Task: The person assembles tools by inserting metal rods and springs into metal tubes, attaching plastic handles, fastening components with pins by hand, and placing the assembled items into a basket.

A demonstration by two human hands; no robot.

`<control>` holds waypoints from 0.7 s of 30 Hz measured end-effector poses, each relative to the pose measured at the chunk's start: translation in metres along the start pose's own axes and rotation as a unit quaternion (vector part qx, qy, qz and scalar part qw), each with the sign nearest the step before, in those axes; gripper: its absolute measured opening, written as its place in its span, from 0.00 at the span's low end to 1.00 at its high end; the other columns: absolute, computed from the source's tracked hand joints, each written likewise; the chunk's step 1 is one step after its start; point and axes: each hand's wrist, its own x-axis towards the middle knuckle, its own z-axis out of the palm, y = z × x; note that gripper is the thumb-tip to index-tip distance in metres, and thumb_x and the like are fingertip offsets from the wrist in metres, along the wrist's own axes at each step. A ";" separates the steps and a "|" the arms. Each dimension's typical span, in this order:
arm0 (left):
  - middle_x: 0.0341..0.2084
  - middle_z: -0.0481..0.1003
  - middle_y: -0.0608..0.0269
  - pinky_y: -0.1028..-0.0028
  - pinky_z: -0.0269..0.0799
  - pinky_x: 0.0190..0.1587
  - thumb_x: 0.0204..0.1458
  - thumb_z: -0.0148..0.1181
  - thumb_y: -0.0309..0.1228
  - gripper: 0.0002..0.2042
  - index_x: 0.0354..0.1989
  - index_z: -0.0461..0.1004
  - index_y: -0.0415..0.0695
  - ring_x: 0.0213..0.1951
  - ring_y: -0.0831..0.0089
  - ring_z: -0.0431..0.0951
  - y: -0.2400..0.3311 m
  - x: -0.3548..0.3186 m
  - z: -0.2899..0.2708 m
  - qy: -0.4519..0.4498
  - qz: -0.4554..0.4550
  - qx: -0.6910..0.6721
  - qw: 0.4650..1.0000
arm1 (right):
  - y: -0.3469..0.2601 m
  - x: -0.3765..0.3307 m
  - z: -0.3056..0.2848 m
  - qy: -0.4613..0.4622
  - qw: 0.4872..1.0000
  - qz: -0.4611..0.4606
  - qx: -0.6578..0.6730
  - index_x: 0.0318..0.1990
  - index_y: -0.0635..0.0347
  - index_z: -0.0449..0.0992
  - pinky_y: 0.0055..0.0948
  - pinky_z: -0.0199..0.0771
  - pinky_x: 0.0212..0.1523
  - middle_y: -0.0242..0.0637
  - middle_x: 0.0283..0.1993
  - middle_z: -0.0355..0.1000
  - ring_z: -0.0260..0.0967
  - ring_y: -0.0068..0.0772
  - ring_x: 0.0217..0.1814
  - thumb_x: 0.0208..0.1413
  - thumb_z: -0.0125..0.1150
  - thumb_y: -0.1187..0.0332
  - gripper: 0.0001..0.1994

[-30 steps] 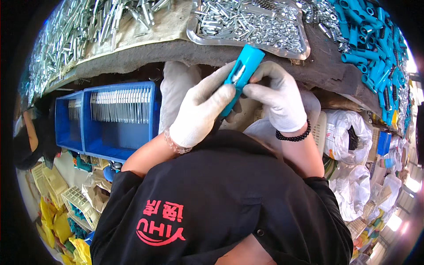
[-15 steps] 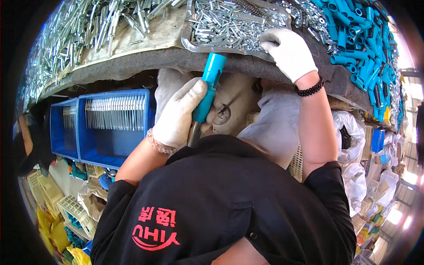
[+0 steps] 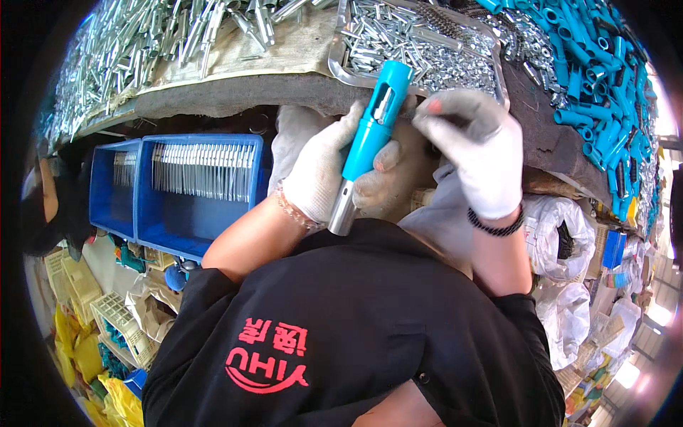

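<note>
Presently left hand (image 3: 324, 174) fingers grip blue tool handle (image 3: 370, 135) at the tabletop's (image 3: 235, 92) near edge; right hand (image 3: 480, 153) fingers pinch, apparently, a small part against its slotted tip.

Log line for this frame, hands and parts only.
left hand: grips blue handle | right hand: fingertips at handle's slotted top | metal tray: small silver parts, behind

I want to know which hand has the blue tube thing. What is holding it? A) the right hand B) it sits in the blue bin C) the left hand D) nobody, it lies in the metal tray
C: the gloved left hand wraps around the blue tube, while the right hand only pinches near its top.
</note>
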 end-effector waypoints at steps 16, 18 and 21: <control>0.20 0.69 0.60 0.76 0.61 0.18 0.63 0.39 0.62 0.30 0.44 0.70 0.45 0.15 0.73 0.65 0.009 -0.017 -0.002 -0.030 0.015 0.243 0.969 | 0.029 -0.013 0.027 -0.102 0.932 0.217 0.273 0.50 0.61 0.68 0.30 0.70 0.53 0.31 0.43 0.72 0.70 0.26 0.44 0.50 0.75 0.64 0.25; 0.22 0.70 0.61 0.75 0.62 0.20 0.63 0.39 0.63 0.32 0.49 0.69 0.42 0.17 0.73 0.66 0.014 -0.015 0.007 0.022 0.118 0.290 0.949 | 0.039 -0.018 0.033 -0.179 0.931 0.210 0.239 0.47 0.63 0.71 0.26 0.73 0.46 0.34 0.41 0.74 0.71 0.25 0.43 0.59 0.66 0.56 0.20; 0.31 0.70 0.62 0.73 0.66 0.26 0.64 0.42 0.59 0.29 0.53 0.66 0.43 0.24 0.72 0.69 0.024 -0.007 0.011 0.015 0.184 0.141 0.973 | 0.029 -0.021 0.056 -0.368 0.862 0.272 0.217 0.40 0.63 0.73 0.24 0.73 0.42 0.34 0.37 0.73 0.71 0.23 0.41 0.65 0.57 0.54 0.17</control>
